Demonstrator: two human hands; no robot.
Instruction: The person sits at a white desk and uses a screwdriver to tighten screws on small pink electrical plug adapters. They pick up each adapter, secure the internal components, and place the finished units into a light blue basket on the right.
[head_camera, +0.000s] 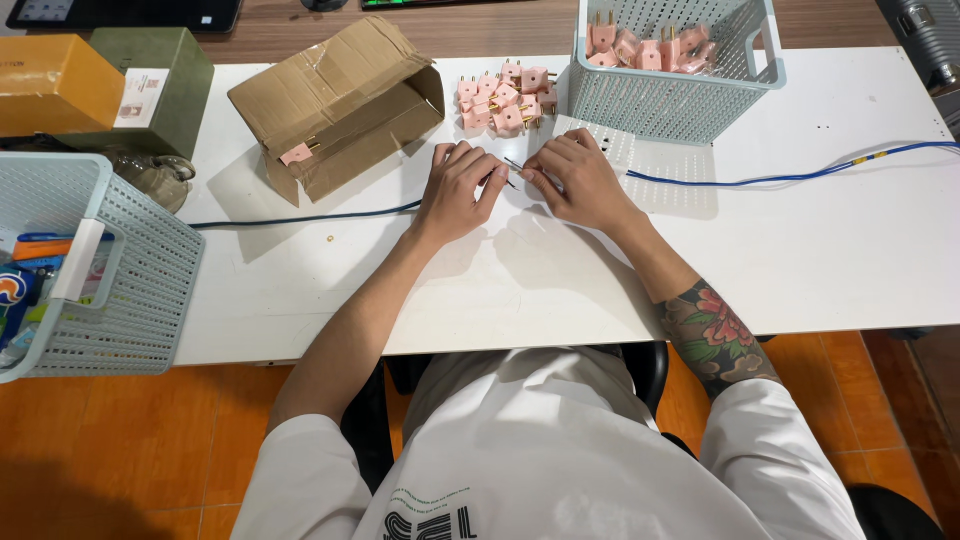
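- Closest to the camera, both hands meet mid-table: left hand (455, 190) and right hand (580, 180) each pinch narrowly on the blue cable (790, 178), at its bared ends between them.
- That cable looks light, limp and thin; I judge it best gripped just behind the stripped tips.
- Pink plugs (505, 100), hard plastic with brass pins, lie just beyond, beside a torn cardboard box (340, 100) and a perforated plastic basket (670, 100).
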